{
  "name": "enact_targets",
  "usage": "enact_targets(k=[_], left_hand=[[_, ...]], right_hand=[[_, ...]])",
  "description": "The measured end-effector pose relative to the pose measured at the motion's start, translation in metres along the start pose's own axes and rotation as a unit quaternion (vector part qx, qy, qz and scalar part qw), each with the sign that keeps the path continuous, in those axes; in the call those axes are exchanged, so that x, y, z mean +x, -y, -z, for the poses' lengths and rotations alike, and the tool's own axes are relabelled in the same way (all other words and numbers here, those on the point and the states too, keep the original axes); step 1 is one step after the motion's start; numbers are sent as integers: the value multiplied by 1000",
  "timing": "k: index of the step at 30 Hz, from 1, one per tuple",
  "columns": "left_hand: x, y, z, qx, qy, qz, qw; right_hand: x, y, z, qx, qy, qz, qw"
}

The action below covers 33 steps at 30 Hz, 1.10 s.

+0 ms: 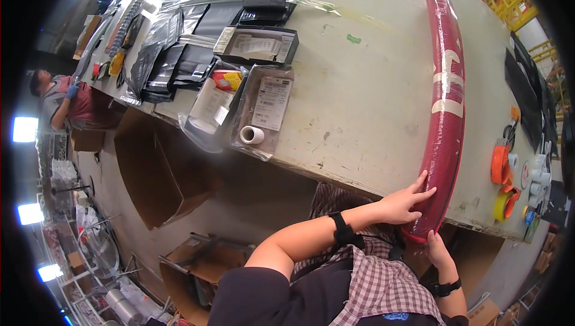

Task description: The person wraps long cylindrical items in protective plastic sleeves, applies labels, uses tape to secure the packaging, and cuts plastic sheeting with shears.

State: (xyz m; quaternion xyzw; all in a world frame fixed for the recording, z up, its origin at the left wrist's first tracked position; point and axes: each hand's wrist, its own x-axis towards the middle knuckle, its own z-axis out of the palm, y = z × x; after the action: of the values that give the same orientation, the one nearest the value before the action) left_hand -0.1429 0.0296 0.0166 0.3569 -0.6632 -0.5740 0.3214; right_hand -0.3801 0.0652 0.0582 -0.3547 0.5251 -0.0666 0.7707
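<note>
A long red rolled mat (447,95) in shiny clear film, with pale lettering or shapes along it, lies on the table and runs away from me. Its near end reaches the table's front edge, close to my apron. My left hand (400,205) rests against the left side of the roll near that end, fingers spread. At the end itself, my right hand (440,253) grips the rim with the thumb on top; the other fingers are mostly hidden.
Right of the roll sit an orange tape dispenser (501,163) and several tape rolls (539,180). On the left are label boxes (257,44), (264,107) and black plastic bags (212,17). Cardboard boxes (157,167) stand below the table. A co-worker (78,101) stands far left.
</note>
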Motion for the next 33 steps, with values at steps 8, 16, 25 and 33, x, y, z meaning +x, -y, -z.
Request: enact_targets(k=[8,16,25,33], left_hand=[[-5,-9,5,-36,14,25,999],[3,-7,9,-77,15,16,997],[-9,-54,3,264,-27,88,960],[26,-115,-42,309,179,34,933]], right_hand=[[4,-5,-8,12,-6,43,999],[2,-25,5,79,-37,37,996],[38,-2,-26,134,33,113,984],[-8,-116,25,195,-50,188,961]])
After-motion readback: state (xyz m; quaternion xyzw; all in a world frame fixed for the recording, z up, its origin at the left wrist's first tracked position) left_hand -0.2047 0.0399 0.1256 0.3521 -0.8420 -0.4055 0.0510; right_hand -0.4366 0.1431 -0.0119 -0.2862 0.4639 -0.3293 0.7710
